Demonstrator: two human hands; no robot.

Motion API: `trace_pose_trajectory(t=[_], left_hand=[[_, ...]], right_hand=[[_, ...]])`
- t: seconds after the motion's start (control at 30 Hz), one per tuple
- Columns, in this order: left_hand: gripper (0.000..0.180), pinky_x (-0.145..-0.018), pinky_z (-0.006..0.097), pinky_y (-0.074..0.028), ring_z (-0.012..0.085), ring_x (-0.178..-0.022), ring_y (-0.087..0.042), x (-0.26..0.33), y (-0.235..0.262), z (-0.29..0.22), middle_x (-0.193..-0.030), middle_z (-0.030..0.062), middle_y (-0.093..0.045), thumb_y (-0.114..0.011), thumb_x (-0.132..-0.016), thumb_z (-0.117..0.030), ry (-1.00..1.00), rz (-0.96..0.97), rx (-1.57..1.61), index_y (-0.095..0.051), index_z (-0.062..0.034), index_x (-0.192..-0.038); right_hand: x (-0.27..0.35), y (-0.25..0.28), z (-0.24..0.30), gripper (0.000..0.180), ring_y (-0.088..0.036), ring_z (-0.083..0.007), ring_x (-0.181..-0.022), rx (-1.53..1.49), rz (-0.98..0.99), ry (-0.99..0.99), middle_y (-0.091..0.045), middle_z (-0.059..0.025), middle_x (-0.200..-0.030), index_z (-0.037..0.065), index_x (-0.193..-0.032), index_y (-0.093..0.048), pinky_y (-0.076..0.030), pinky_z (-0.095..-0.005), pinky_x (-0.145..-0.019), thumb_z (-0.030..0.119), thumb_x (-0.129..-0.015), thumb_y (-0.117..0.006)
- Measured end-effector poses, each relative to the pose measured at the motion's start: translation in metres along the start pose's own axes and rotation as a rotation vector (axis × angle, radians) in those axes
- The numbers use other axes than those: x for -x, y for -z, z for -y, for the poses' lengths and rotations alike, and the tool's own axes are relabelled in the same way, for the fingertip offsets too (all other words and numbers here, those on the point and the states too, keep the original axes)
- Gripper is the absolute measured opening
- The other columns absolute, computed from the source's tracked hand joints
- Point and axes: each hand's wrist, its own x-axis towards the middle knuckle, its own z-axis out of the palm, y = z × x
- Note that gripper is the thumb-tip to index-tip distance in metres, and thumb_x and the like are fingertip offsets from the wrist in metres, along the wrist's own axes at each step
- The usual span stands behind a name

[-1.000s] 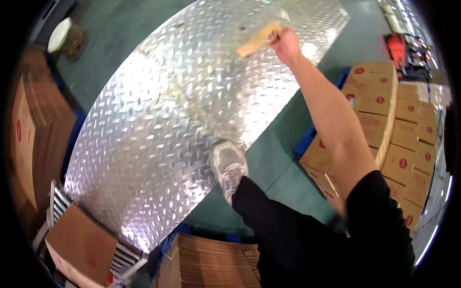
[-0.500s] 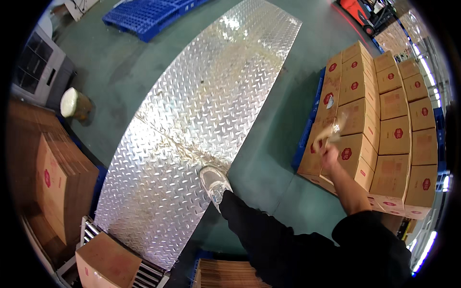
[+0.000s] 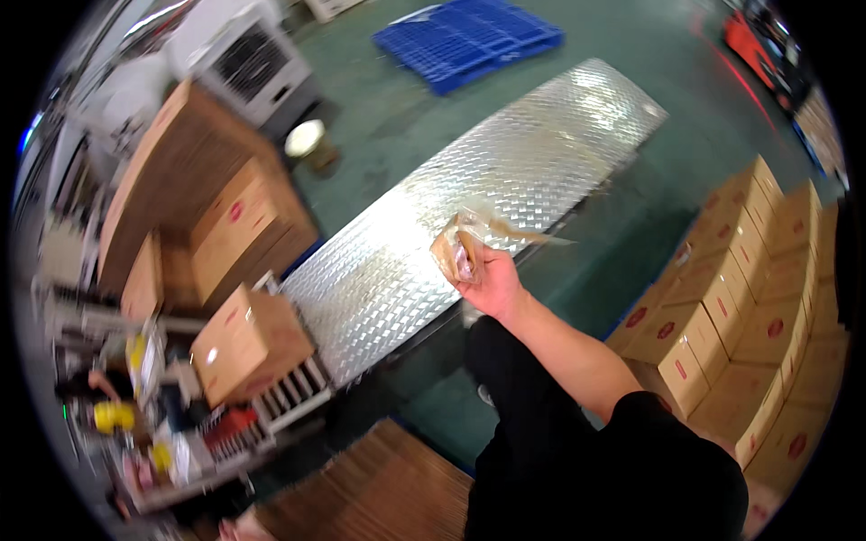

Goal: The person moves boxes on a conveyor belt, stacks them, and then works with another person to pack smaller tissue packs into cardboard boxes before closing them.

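Observation:
My right hand (image 3: 494, 287) is closed around a crumpled wad of brownish, see-through tape (image 3: 456, 252), held above the metal ramp plate (image 3: 379, 270). A loose strip trails from the wad to the right, blurred by motion. At the bottom edge, beside a stack of flat cardboard (image 3: 379, 491), a small blurred patch of skin (image 3: 236, 528) shows. It may be part of my left hand; its fingers cannot be made out. A brown carton (image 3: 248, 347) sits on the roller conveyor (image 3: 298, 397) to the left.
Stacked cartons (image 3: 722, 288) stand on a blue pallet at right. At left are flat cardboard piles (image 3: 171, 180), a cluttered workbench (image 3: 180, 451) and a co-worker's arm (image 3: 104, 386). Farther off lie a blue pallet (image 3: 469, 41), a short round stub (image 3: 307, 140) and a red forklift (image 3: 753, 54).
The view has swung left, bringing in the workbench and conveyor. My right hand has moved with the tape from the carton stack at right to above the ramp plate.

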Motion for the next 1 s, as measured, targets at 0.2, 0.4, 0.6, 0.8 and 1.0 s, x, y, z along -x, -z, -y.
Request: trace_pose_trajectory(t=[0.2,0.4,0.6,0.8,1.0], left_hand=[[0.052,-0.094,0.032,-0.045,0.0208,-0.113,-0.057,0.167,0.086,-0.235,-0.126,0.0118,-0.059,-0.051,-0.096,-0.039,0.178,0.770,0.820,-0.051,-0.0010,-0.132],[0.043,-0.090,0.029,-0.048,0.0141,-0.103,-0.059,0.282,0.132,-0.283,-0.112,0.0090,-0.063,-0.068,-0.088,-0.010,0.772,0.503,1.273,-0.052,0.0032,-0.126],[0.038,-0.081,0.025,-0.051,0.0124,-0.091,-0.061,0.390,0.224,-0.269,-0.102,0.0064,-0.062,-0.067,-0.081,0.011,0.803,-0.156,1.078,-0.052,0.0008,-0.115],[0.027,-0.063,0.022,-0.046,0.0107,-0.077,-0.056,0.473,0.286,-0.270,-0.093,0.0035,-0.059,-0.067,-0.079,0.007,0.648,-0.421,0.410,-0.059,-0.0024,-0.103],[0.028,-0.080,0.036,-0.052,0.0302,-0.099,-0.063,0.573,0.376,-0.253,-0.110,0.0150,-0.064,-0.066,-0.075,0.004,0.519,-0.374,0.095,-0.064,-0.0011,-0.102]], right_hand=[[0.108,-0.064,-0.108,0.046,-0.058,-0.0178,-0.076,-0.093,0.033,-0.718,-0.060,-0.0070,-0.092,0.003,-0.126,-0.051,-0.050,-0.0335,-0.078,0.040,-0.098,-0.045],[0.223,-0.026,-0.147,0.044,-0.053,-0.0170,-0.081,0.131,0.250,-1.194,-0.056,-0.0056,-0.091,-0.001,-0.115,-0.056,-0.045,-0.0301,-0.076,0.038,-0.098,-0.048],[0.318,0.011,-0.141,0.025,-0.054,-0.0191,-0.089,0.249,0.234,-1.269,-0.056,-0.0076,-0.095,0.002,-0.114,-0.053,-0.044,-0.0358,-0.088,0.015,-0.093,-0.057],[0.406,0.037,-0.140,0.008,-0.059,-0.0211,-0.101,0.560,0.225,-1.255,-0.060,-0.0052,-0.096,0.007,-0.095,-0.052,-0.045,-0.0424,-0.099,0.005,-0.093,-0.059],[0.525,0.053,-0.168,0.008,-0.058,-0.0131,-0.093,0.910,0.730,-1.425,-0.060,-0.0022,-0.097,0.007,-0.099,-0.055,-0.047,-0.0312,-0.086,0.009,-0.094,-0.060]])
